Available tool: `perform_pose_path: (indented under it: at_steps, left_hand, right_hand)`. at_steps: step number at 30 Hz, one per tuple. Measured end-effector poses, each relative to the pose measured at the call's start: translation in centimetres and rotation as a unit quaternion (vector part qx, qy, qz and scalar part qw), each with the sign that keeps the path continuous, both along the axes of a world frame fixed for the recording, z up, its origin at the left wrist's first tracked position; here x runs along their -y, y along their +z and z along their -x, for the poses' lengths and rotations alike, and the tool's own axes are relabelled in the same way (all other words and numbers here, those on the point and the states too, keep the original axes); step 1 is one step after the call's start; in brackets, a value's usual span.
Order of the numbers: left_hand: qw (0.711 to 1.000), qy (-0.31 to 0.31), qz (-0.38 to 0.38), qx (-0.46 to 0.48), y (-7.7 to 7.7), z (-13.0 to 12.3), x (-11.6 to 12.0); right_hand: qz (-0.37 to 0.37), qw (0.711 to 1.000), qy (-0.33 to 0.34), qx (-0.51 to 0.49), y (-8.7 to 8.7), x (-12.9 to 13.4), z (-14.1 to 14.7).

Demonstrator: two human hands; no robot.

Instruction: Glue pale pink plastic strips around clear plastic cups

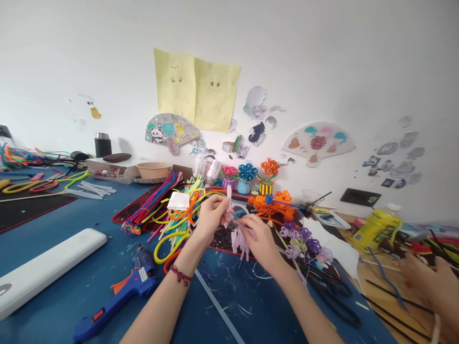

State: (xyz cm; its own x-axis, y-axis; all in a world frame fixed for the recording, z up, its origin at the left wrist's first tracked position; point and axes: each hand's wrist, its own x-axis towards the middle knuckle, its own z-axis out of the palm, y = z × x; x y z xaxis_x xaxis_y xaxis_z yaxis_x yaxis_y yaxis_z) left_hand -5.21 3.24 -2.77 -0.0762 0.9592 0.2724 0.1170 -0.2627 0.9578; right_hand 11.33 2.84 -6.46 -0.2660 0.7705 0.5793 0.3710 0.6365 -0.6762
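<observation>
My left hand [214,215] is closed in a pinch on a pale purple pipe cleaner piece [228,192] that stands up from its fingertips. Close on its right, my right hand [256,235] has its fingers bent together at the same work, and what they pinch is too small to make out. Several short pale purple strips [239,242] hang or lie just below the fingers. A red braided bracelet [180,275] circles my left wrist. Behind the hands is a dark mat, partly hidden.
A blue glue gun [124,291] and a white box [50,270] lie left on the blue table [143,325]. Colourful pipe cleaners [150,205] are heaped behind. Purple flowers [308,243] and black scissors [333,291] lie right. Another person's hand [430,282] is at the far right.
</observation>
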Motion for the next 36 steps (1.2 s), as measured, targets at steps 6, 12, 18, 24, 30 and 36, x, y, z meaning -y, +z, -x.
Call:
perform_pose_path:
  at_steps: [6, 12, 18, 24, 30, 36]
  left_hand:
    - [0.992, -0.072, -0.026, 0.104, 0.3, 0.0, 0.8]
    - [0.991, -0.101, -0.026, 0.086, 0.3, 0.0, 1.2]
    - [0.987, -0.149, -0.045, 0.027, 0.5, -0.3, 1.6]
    - [0.988, -0.151, -0.037, 0.004, -0.1, -0.1, 1.5]
    - [0.990, -0.124, -0.051, -0.053, -0.3, 0.0, 1.9]
    - [0.981, -0.089, -0.088, -0.150, -0.7, -0.4, 1.9]
  right_hand:
    - [0.032, 0.998, 0.055, -0.006, -0.8, 0.1, 1.5]
    - [0.123, 0.982, 0.039, -0.134, 0.6, 0.0, -0.5]
    - [0.203, 0.962, 0.081, -0.163, 2.0, 1.3, -1.4]
    - [0.179, 0.969, 0.045, -0.162, 1.8, 1.1, -1.6]
    - [0.128, 0.987, 0.000, -0.095, 1.4, 1.1, -1.6]
    - [0.052, 0.997, -0.052, -0.028, 1.5, 1.5, -1.5]
